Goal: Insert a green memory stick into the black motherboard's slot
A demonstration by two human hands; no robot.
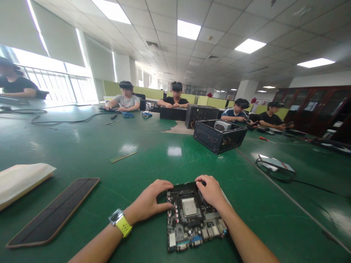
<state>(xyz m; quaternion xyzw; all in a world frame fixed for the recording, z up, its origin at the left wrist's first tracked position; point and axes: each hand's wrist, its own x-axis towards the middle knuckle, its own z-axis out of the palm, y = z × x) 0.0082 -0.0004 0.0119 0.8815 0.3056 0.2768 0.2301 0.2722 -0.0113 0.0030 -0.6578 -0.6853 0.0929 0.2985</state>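
Note:
A small computer motherboard (192, 219) with a square silver chip in its middle lies flat on the green table (109, 153) close in front of me. My left hand (149, 201), with a yellow-strapped watch on the wrist, grips the board's far left edge with curled fingers. My right hand (211, 190) rests on the board's far right corner, fingers bent down over the edge. Both hands hold the board.
A long dark flat panel (55, 212) and a pale padded bag (22, 180) lie at the left. An open black computer case (219, 135) stands farther back. A thin strip (123, 157) and a cabled device (276, 164) lie about. Several people sit working at the far side.

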